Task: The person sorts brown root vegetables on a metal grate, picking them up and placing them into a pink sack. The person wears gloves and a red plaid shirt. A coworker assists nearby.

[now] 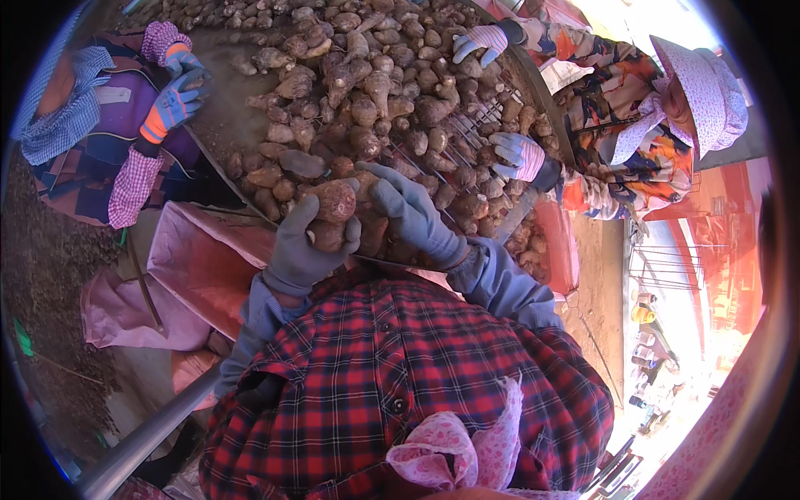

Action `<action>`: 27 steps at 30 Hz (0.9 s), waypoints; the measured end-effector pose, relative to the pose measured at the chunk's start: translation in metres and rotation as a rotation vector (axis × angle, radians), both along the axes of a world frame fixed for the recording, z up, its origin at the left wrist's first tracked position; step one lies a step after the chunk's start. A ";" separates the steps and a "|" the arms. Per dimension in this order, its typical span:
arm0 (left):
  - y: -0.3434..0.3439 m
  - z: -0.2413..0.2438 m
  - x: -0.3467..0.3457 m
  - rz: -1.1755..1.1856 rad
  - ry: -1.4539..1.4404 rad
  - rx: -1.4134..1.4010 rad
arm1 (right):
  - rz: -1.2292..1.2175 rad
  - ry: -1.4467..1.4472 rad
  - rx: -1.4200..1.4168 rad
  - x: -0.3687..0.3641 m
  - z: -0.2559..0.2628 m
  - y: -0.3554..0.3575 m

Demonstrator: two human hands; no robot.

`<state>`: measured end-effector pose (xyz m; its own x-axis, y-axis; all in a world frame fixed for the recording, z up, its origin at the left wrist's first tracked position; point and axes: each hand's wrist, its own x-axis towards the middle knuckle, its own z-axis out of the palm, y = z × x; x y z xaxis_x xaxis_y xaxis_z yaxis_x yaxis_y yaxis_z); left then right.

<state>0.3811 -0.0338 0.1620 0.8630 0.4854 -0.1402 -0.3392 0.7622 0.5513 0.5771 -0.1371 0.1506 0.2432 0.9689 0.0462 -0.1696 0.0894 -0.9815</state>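
My left hand (307,253), in a grey work glove, grips a round brown taro corm (336,201) with a pale scar on its end. A second corm (327,235) sits just below it, between the thumb and fingers of the same hand. Close by on the right, my right hand (420,219), also gloved in grey, has its fingers curled over another taro corm (365,185). Both hands are at the near edge of a large heap of taro corms (375,94). Part of the heap under my hands is hidden.
Metal bars of a grate (465,131) show among the corms. A co-worker's gloved hands (178,100) hold something at left; another's striped gloves (519,156) reach into the heap at right. Pink woven sacks (206,262) hang below the edge. A metal pipe (150,431) slants at lower left.
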 end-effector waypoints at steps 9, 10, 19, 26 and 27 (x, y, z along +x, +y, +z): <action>0.010 -0.026 -0.077 0.506 0.439 1.419 | 0.234 -0.849 0.203 -0.032 0.012 0.006; 0.009 -0.048 -0.100 0.558 0.468 1.258 | 0.289 -0.909 0.248 -0.039 0.018 0.012; 0.040 -0.073 -0.259 0.660 0.756 0.478 | -0.318 -1.351 -0.414 0.145 -0.033 0.010; 0.036 -0.084 -0.208 0.699 1.435 1.362 | -0.202 -1.062 -0.523 0.154 -0.050 -0.005; 0.028 -0.071 -0.183 0.789 1.279 1.221 | -0.216 -0.942 -0.541 0.163 -0.054 -0.017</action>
